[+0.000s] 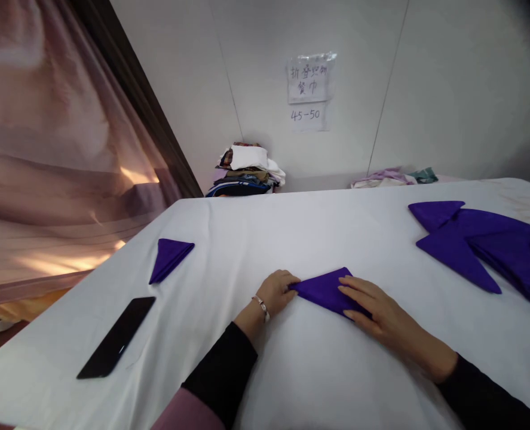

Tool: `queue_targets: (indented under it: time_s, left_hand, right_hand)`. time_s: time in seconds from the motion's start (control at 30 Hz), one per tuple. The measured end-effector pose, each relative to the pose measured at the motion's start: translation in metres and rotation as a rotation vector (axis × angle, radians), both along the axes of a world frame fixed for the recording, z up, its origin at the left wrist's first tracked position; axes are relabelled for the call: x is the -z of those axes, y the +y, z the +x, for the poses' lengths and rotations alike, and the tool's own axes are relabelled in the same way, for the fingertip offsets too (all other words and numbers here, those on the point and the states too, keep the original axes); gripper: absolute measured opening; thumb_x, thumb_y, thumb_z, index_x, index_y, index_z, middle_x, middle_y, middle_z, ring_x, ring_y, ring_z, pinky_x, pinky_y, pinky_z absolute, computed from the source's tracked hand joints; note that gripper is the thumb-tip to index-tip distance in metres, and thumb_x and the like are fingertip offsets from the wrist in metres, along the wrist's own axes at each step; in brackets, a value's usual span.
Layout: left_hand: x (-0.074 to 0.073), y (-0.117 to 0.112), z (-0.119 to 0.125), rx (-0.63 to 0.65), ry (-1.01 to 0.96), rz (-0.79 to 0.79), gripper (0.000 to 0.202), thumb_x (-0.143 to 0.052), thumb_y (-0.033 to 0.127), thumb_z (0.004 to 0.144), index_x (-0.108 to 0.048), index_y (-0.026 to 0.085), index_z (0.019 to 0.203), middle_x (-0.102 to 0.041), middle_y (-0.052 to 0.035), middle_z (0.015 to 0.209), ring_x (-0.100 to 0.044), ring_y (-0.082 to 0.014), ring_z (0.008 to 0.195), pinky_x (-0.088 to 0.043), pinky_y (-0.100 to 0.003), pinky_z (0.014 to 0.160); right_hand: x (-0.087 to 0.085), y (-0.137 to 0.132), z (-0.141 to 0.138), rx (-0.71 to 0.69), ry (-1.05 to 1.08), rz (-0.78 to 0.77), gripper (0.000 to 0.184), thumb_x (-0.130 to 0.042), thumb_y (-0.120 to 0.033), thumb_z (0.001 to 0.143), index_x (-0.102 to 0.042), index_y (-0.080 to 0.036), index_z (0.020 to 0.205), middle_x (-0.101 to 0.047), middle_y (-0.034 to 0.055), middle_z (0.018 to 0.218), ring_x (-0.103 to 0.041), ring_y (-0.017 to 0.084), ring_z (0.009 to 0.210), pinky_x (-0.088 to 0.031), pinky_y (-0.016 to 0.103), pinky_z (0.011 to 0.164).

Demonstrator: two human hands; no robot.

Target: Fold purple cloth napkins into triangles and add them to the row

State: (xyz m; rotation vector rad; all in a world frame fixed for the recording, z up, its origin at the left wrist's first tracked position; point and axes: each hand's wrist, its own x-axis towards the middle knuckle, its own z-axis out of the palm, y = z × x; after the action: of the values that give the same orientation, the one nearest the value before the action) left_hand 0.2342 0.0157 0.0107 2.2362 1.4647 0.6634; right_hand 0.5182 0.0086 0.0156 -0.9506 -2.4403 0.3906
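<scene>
A purple cloth napkin (325, 288), folded into a triangle, lies on the white tablecloth (300, 239) in front of me. My left hand (277, 291) has its fingers curled onto the napkin's left tip, pinching it. My right hand (374, 307) lies flat on the napkin's right part, fingers stretched out and pressing it down. A bracelet sits on my left wrist.
A small folded purple napkin (169, 257) lies at the left. Several purple napkins (484, 242) are spread at the right. A black phone (118, 337) rests near the left table edge. Stacked clothes (247, 170) sit behind the table by the wall; a curtain hangs at the left.
</scene>
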Motion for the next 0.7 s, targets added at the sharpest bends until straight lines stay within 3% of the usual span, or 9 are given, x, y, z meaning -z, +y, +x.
queue_targets:
  time_s: [0.13,0.27,0.47,0.7]
  left_hand:
    - [0.004,0.002,0.0,0.003,0.088,0.083,0.021,-0.054,0.012,0.075,-0.065,0.023,0.09,-0.065,-0.001,0.085,-0.057,-0.0155,0.085,-0.047,-0.029,0.079]
    - [0.007,0.002,0.0,0.003,0.131,0.112,0.02,-0.05,0.013,0.079,-0.064,0.022,0.092,-0.065,-0.0018,0.086,-0.057,-0.0157,0.085,-0.047,-0.029,0.078]
    - [0.008,0.001,0.0,-0.014,0.21,0.148,0.019,-0.048,0.015,0.082,-0.064,0.02,0.091,-0.063,-0.004,0.084,-0.055,-0.0181,0.084,-0.046,-0.032,0.077]
    - [0.01,0.001,-0.003,-0.008,0.217,0.161,0.031,-0.045,0.008,0.078,-0.064,0.022,0.097,-0.063,-0.0041,0.09,-0.055,-0.0173,0.085,-0.047,-0.031,0.076]
  right_hand:
    - [0.012,0.003,0.002,-0.061,-0.187,-0.079,0.053,-0.047,-0.039,0.087,-0.036,-0.026,0.137,-0.034,0.0052,0.144,-0.028,0.024,0.132,-0.025,0.049,0.108]
    - [0.015,0.006,0.002,-0.063,-0.276,-0.161,0.055,-0.045,-0.042,0.087,-0.033,-0.026,0.139,-0.028,0.0045,0.147,-0.023,0.024,0.134,-0.02,0.048,0.11]
    - [0.011,0.005,0.001,-0.068,-0.289,-0.223,0.055,-0.045,-0.043,0.087,-0.033,-0.026,0.139,-0.026,0.0042,0.147,-0.02,0.023,0.135,-0.018,0.047,0.11]
    - [0.008,0.005,0.001,-0.075,-0.269,-0.254,0.055,-0.044,-0.043,0.087,-0.032,-0.027,0.139,-0.024,0.004,0.148,-0.02,0.025,0.135,-0.019,0.049,0.109]
